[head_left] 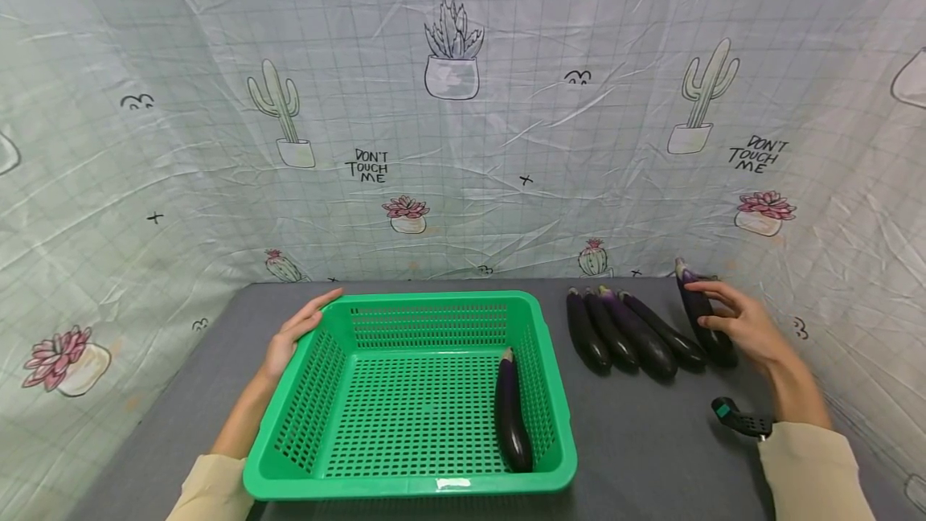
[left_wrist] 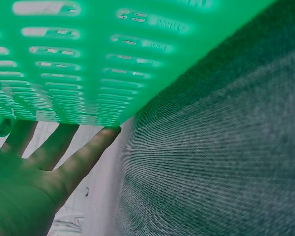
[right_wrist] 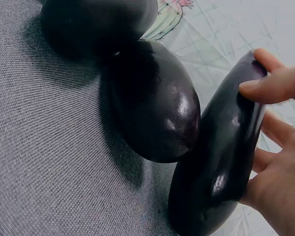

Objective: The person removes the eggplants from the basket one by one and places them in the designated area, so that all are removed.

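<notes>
A green plastic basket (head_left: 428, 487) stands on the grey cloth table, with one dark purple eggplant (head_left: 512, 416) lying along its right side. My left hand (head_left: 285, 340) rests at the basket's upper left corner; in the left wrist view its straight fingers (left_wrist: 86, 152) lie against the outer wall. At the far right, my right hand (head_left: 745, 324) holds another eggplant (head_left: 698, 308) between thumb and fingers. That eggplant leans stem end up at the back, and in the right wrist view its side meets a neighbouring eggplant (right_wrist: 155, 103).
Several more eggplants (head_left: 611, 332) lie side by side between the basket and my right hand. Behind the table (head_left: 637, 441) hangs a pale cloth (head_left: 463, 151) printed with cacti. A black strap end (head_left: 741, 416) sticks out from my right wrist.
</notes>
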A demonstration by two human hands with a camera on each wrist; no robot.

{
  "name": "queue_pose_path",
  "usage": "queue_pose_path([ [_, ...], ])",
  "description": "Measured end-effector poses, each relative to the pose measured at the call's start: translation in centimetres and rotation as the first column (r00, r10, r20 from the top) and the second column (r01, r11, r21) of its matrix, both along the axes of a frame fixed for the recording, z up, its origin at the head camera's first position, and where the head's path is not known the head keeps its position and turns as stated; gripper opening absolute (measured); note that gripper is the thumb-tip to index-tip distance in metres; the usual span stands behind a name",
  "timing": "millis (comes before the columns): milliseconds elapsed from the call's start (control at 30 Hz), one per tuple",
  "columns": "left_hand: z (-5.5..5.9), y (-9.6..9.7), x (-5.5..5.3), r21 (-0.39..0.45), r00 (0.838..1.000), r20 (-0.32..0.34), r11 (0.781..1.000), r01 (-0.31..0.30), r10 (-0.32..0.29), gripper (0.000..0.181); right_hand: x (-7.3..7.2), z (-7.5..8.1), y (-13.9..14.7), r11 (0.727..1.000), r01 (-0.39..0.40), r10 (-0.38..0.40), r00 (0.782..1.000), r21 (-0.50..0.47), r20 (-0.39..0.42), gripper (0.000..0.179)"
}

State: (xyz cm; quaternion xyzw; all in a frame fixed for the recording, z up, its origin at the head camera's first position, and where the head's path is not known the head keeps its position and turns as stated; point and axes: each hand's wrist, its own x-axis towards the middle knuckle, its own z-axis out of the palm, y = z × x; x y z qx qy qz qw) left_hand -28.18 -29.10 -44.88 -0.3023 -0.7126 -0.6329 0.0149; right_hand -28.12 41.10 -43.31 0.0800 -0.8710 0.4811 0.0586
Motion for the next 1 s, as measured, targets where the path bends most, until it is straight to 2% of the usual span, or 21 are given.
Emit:
queue_pose_path([
  [67,0.0,0.0,0.0,0.0,1.0,0.004,1.0,0.002,-0.002,0.051,0.0,0.0,-0.1,1.0,-0.009,0.009,1.0,-0.026,0.021,0.059],
  [133,0.0,0.0,0.1,-0.019,1.0,-0.006,1.0,-0.024,0.024,0.051,0.0,-0.1,-0.1,0.999,-0.016,0.017,0.999,-0.049,0.033,0.059],
  [300,0.2,0.0,0.2,-0.026,0.999,-0.011,0.999,-0.044,0.044,0.051,-0.2,-0.4,0.2,1.0,-0.016,0.016,1.0,-0.022,-0.009,0.061],
  [433,0.2,0.0,0.2,0.074,0.997,0.036,0.995,0.07,-0.073,0.051,-0.3,-0.5,0.2,1.0,0.001,0.0,1.0,-0.018,0.031,0.062],
  [533,0.1,0.0,0.2,0.168,0.98,0.077,0.971,0.168,-0.183,0.052,-0.2,-0.5,0.0,0.999,0.026,-0.028,0.997,0.019,0.077,0.059],
  [600,0.0,0.0,0.1,0.184,0.976,0.076,0.965,0.185,-0.202,0.052,-0.2,-0.7,-0.1,0.999,0.029,-0.033,0.996,0.04,0.088,0.055],
  [733,-0.1,0.0,0.1,0.161,0.982,0.068,0.974,0.162,-0.174,0.051,-0.3,-1.0,0.0,0.997,0.024,-0.029,0.997,0.071,0.076,0.052],
  [1000,0.0,0.0,0.1,0.114,0.991,0.052,0.986,0.119,-0.125,0.051,-0.5,-1.6,0.3,0.999,0.005,-0.005,1.0,0.031,0.022,0.045],
])
